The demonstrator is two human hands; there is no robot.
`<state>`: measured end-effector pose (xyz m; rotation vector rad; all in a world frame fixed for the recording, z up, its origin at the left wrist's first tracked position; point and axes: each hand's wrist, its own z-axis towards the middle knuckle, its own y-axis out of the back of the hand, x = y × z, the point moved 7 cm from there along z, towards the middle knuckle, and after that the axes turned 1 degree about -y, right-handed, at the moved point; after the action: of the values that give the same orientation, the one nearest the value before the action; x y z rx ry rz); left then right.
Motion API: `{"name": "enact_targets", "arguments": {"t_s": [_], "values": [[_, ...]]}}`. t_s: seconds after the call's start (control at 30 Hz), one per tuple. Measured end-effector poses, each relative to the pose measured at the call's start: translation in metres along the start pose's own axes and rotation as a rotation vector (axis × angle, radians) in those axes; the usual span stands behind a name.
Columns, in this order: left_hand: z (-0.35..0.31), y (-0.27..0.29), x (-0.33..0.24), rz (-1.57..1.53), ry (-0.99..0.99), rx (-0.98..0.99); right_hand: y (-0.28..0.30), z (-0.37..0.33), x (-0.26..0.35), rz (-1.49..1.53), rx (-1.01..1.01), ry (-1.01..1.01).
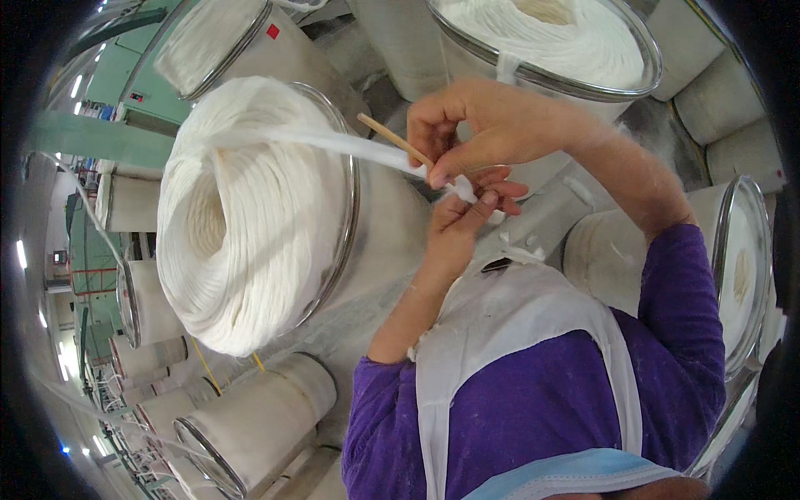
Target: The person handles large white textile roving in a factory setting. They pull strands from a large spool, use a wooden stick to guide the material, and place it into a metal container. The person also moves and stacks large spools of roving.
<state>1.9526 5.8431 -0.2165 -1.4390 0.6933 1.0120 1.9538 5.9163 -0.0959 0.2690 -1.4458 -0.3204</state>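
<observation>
A thick white strand of cotton sliver point(350, 146) runs from the big coil point(275, 242), which bulges over the rim of a tall can, across to my two hands. My right hand point(492, 125) comes from above, closed on a thin wooden stick point(383, 135) that lies against the strand. Just below it, my left hand point(458, 225) pinches the strand's end between thumb and fingers, its other fingers loosely bent. A small white tuft point(461, 188) shows between the hands. Some fingertips of both hands hide each other.
Another sliver-filled can point(575, 83) with a metal rim stands at the top right. More cans, such as a cream one point(258, 408) at lower left and one point(650, 250) at right, surround me. Green machinery point(125, 67) stands at far left.
</observation>
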Motion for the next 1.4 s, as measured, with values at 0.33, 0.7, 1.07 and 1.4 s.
{"name": "enact_targets", "arguments": {"t_s": [0.33, 0.7, 1.07, 1.4], "values": [[-0.010, 0.001, 0.004, -0.087, 0.138, -0.068, -0.001, -0.004, -0.010, -0.130, -0.020, -0.137], [-0.011, -0.005, 0.006, 0.014, 0.239, 0.038, 0.010, -0.021, 0.004, 0.049, -0.068, 0.022], [-0.009, -0.002, 0.002, 0.127, 0.153, 0.074, 0.017, -0.026, -0.005, 0.086, -0.248, 0.019], [-0.013, -0.001, 0.026, 0.244, 0.203, 0.078, 0.031, -0.024, 0.014, 0.121, -0.442, 0.175]]}}
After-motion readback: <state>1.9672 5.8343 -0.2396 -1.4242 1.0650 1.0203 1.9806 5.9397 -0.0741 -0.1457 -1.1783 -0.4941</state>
